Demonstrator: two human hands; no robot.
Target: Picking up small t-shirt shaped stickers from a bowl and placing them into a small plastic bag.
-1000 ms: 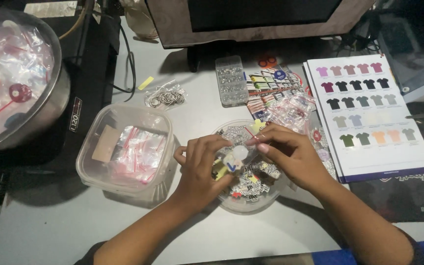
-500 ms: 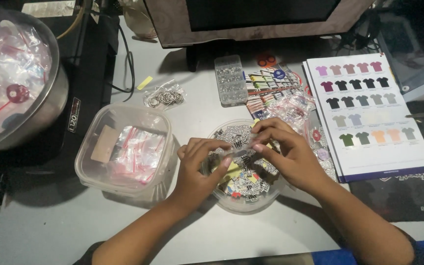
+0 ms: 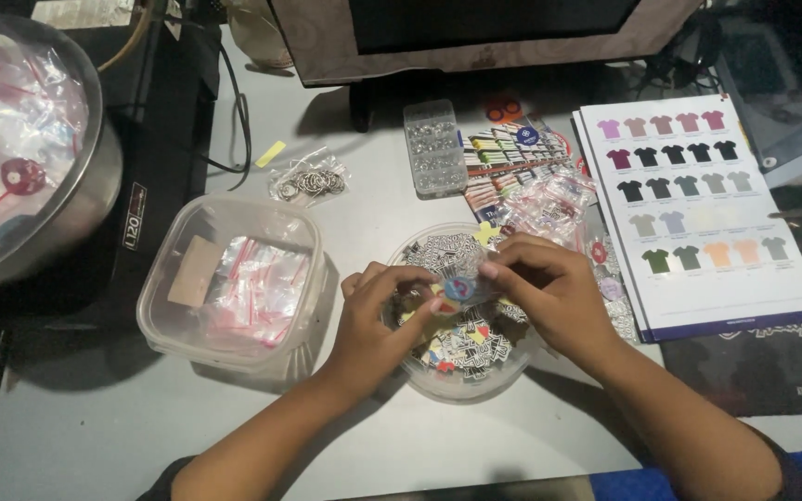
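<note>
1. over the round clear bowl, both hands meet at its middle; the bowl sits on the grey table near the front edge.
2. left hand comes in from the bowl's left side, fingers curled, thumb and fingertips pinching the left edge of a small round sticker.
3. right hand comes in from the right, thumb and forefinger closed on the same sticker's right edge.
4. sticker is blue and pink, held flat-ish between the two sets of fingertips, just above the bowl's contents, not touching them as far as can be told.
5. bowl is filled with a heap of small cut stickers, mostly black and white with a few coloured ones.
6. left of the bowl, just beside it: clear square tub holding small zip bags with red strips and a brown card piece.
7. behind the bowl: pile of little plastic bags, a sheet of colour swatches, a clear compartment box with small metal parts.
8. small bag of metal rings lies behind the tub, with a yellow tag near it.
9. right of the hands: printed chart of coloured shirts, flat on the table.
10. far left: big metal bowl with plastic-wrapped red items, on a black machine.
11. monitor base at the top, well apart from the hands.
</note>
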